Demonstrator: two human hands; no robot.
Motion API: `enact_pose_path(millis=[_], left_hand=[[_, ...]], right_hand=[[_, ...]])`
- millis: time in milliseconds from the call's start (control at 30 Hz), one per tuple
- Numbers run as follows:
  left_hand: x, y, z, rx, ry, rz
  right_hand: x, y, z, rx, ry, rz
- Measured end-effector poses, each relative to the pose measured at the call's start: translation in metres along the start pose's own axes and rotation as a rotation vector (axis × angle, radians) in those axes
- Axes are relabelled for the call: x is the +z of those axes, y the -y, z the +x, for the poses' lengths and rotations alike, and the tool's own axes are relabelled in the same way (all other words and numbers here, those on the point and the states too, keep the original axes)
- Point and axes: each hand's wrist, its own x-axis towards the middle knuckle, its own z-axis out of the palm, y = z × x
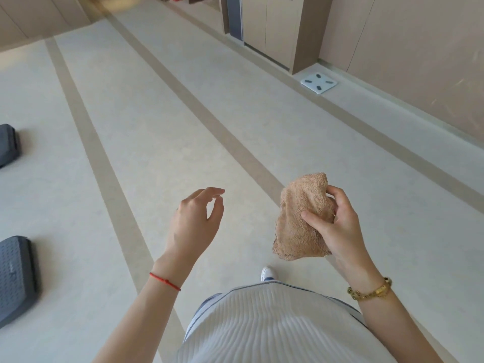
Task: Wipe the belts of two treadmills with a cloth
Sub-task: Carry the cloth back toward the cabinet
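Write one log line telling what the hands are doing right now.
right hand: grips bunched tan terry cloth | left hand: holds nothing, fingers loosely curled | treadmill belts: none clearly in view | wiping: not under way

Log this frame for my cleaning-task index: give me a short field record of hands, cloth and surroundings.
right hand: grips the tan cloth, bunched, held in the air
left hand: holds nothing, fingers loosely curled
floor: pale with tan stripes
scale: white, on the floor by the wall
dark platforms: two at the left edge, cut off
wiping: not under way; cloth touches no surface
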Motion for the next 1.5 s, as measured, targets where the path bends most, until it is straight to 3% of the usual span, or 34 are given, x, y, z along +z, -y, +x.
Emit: enact_pose_path(millis=[500, 900, 1500], left_hand=[[0.070, 0.007, 0.225, -0.119, -0.042, 0.014], [0.091, 0.034, 0.501, -0.072, -0.065, 0.004], [0.158, 0.061, 0.868, -0.041, 0.063, 0.016]], right_hand=[[0.024, 0.014, 0.261, 0.047, 0.115, -0.016], [0.104, 0.056, 0.528, 0.015, 0.113, -0.025], [0.177, 0.070, 0.872, 0.089, 0.026, -0.023]])
